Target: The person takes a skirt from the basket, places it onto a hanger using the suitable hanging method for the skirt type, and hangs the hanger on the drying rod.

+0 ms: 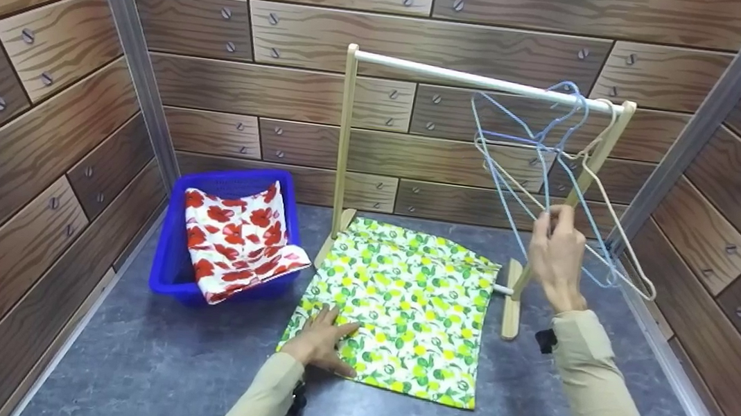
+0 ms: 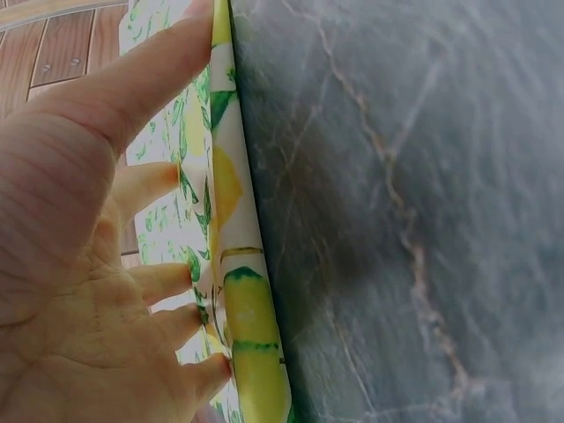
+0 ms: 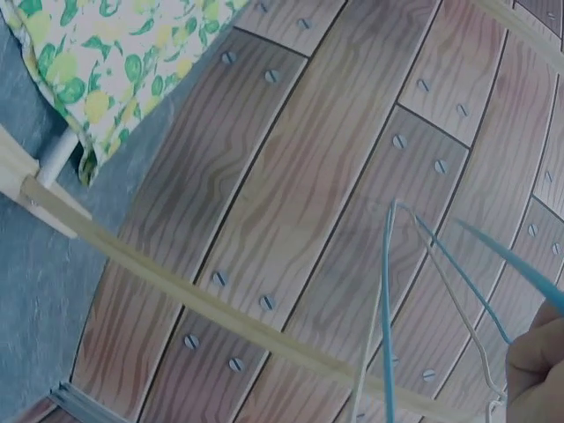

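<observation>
A lemon-print cloth (image 1: 414, 311) lies spread flat on the floor, its far edge between the feet of a small rack. My left hand (image 1: 321, 343) rests on its near left corner with fingers spread; in the left wrist view the thumb and fingertips touch the cloth's folded edge (image 2: 238, 203). My right hand (image 1: 557, 254) pinches a blue hanger (image 1: 569, 84) at the rack's right end, its fingers partly hidden. The blue wire (image 3: 520, 260) runs into that hand in the right wrist view. Another blue hanger overlaps it, and a beige hanger (image 1: 619, 226) hangs beside the right post.
The rack has a white crossbar (image 1: 455, 76) and wooden posts (image 1: 344, 142). At the left stands a blue basket (image 1: 172, 234) with a red-flowered cloth (image 1: 236, 227) draped over its near rim. Wood-patterned walls enclose the grey marbled floor (image 1: 136, 363).
</observation>
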Motion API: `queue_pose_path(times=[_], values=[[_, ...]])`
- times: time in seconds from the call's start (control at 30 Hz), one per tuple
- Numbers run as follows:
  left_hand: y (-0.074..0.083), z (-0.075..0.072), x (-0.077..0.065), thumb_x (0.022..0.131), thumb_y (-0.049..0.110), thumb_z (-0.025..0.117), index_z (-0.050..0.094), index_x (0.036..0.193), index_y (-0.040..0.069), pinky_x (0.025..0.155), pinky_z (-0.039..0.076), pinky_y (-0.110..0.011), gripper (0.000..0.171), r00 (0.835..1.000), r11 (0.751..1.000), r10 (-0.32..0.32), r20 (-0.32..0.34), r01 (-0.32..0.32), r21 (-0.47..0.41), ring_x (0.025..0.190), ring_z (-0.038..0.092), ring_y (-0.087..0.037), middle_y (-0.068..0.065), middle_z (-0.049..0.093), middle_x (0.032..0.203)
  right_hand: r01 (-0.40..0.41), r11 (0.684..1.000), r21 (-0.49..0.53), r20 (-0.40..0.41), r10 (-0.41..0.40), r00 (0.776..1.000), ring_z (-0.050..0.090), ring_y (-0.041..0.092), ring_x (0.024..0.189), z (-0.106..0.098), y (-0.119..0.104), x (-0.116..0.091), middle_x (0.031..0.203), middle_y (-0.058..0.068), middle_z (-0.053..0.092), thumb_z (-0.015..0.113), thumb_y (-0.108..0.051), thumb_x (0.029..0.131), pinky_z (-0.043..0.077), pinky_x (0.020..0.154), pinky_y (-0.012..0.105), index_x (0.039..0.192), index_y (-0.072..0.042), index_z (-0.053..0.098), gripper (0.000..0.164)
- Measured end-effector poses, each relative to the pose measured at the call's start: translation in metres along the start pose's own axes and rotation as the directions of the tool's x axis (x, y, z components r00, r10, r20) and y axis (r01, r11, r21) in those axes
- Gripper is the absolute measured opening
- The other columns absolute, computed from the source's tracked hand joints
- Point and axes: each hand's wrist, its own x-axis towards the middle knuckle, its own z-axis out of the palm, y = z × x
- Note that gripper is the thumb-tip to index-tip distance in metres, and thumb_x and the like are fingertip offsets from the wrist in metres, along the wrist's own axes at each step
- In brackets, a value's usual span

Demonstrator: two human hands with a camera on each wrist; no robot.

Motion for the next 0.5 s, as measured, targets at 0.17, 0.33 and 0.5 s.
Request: queue_pose_path(times=[0.17,0.33,0.5], values=[[0.0,0.0,0.0,0.071,0.047,0.084,0.044,0.149,0.022,0.119,0.013,-0.06,0.091,1.0,1.0,-0.003,0.01,0.003,-0.022,0.15,0.007,-0.043,-0.023,0.014,0.161,0.004,1.0,0.014,0.011,-0.005,1.0,0.042,0.025,0.055,0.008,0.004,-0.009,0.06,0.005,0.044,0.04,-0.027,0.103,0.031,0.054,0.034,0.079,-0.005,0.049,0.034],[0.001,-0.001,0.0,0.071,0.046,0.084,0.044,0.149,0.022,0.119,0.013,-0.06,0.091,1.0,1.0,-0.006,0.012,0.007,-0.025,0.15,0.007,-0.043,-0.023,0.014,0.162,0.046,0.999,0.027,0.068,-0.048,0.997,0.037,0.018,0.051,0.017,0.008,-0.023,0.061,0.004,0.045,0.039,-0.024,0.105,0.029,0.05,0.03,0.09,-0.005,0.063,0.034],[0.001,0.0,0.001,0.071,0.047,0.084,0.043,0.149,0.023,0.119,0.013,-0.06,0.091,1.0,1.0,-0.005,0.015,0.005,-0.018,0.15,0.007,-0.043,-0.023,0.014,0.162,0.05,0.998,0.038,0.144,-0.055,0.988,0.039,0.012,0.05,0.027,0.011,-0.033,0.063,0.002,0.05,0.037,-0.019,0.105,0.032,0.051,0.029,0.121,-0.004,0.063,0.034]])
